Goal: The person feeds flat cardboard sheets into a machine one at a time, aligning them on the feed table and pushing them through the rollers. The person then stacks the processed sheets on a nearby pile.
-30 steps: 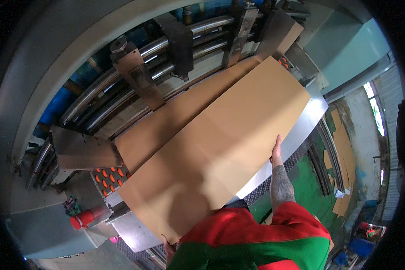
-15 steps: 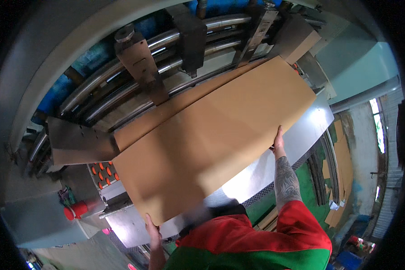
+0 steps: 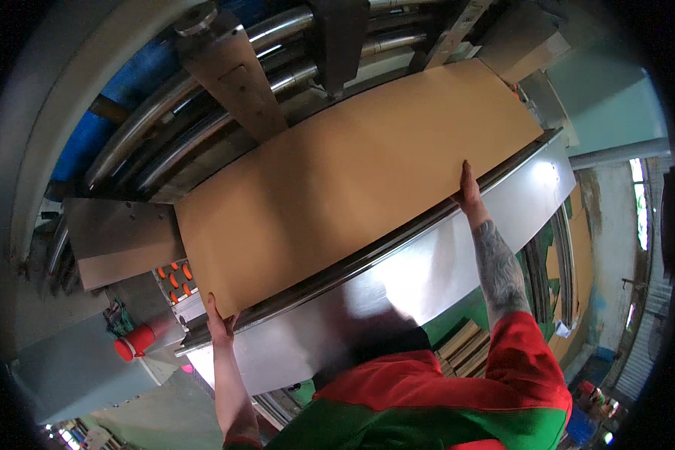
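Note:
A long sheet of brown cardboard lies at a slant on the feed bed of a machine, its far edge up against the metal guides. My left hand grips the sheet's near left corner, thumb on top and the fingers out of sight beneath. Toward the right, my right hand holds the near edge the same way, thumb laid over the board. Just under that near edge runs a dark metal rail. Whether other sheets lie below this one is hidden.
Steel guide plates stand left and beyond the board, below curved shafts. Orange rollers show at the left end. A shiny metal table slopes toward me. A red container is at left; cardboard pieces lie on the green floor.
Both hands have pushed the cardboard away from me, up to the guides. It now covers the brown strip that showed beyond it, and the metal rail at the near side has come into view.

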Available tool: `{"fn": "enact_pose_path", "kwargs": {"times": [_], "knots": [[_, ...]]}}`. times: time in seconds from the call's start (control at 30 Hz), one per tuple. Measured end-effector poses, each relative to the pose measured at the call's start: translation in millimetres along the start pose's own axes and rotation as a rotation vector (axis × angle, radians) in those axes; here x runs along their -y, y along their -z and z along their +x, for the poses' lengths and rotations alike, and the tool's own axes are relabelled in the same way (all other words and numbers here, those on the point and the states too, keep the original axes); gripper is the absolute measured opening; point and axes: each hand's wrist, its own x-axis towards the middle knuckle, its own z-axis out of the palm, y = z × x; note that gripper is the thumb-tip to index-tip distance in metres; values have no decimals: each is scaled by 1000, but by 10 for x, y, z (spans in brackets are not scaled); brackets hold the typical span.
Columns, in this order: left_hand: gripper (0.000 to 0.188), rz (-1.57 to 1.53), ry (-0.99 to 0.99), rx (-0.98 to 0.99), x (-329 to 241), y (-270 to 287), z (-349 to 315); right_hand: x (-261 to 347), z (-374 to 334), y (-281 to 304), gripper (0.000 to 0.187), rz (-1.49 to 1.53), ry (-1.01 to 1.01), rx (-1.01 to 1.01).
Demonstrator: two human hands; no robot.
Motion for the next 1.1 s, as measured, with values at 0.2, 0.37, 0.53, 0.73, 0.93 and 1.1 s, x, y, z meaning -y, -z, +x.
{"fn": "enact_pose_path", "kwargs": {"times": [0.2,0.37,0.53,0.73,0.93,1.1], "knots": [[88,-297,10,120,399,-58,427,-482,221,-97,75,86,102,15],[97,-782,57,-158,733,-24,773,-607,434,-69,74,236,8,-153],[99,-762,9,-167,879,-60,888,-609,428,-141,61,386,35,-259],[101,-772,21,-269,842,-176,798,-591,345,-242,56,389,73,-213],[95,-842,17,-273,829,-261,775,-604,369,-187,59,509,79,-171],[83,-966,-30,-364,1039,-342,1028,-544,504,-192,69,439,202,-412]]}}
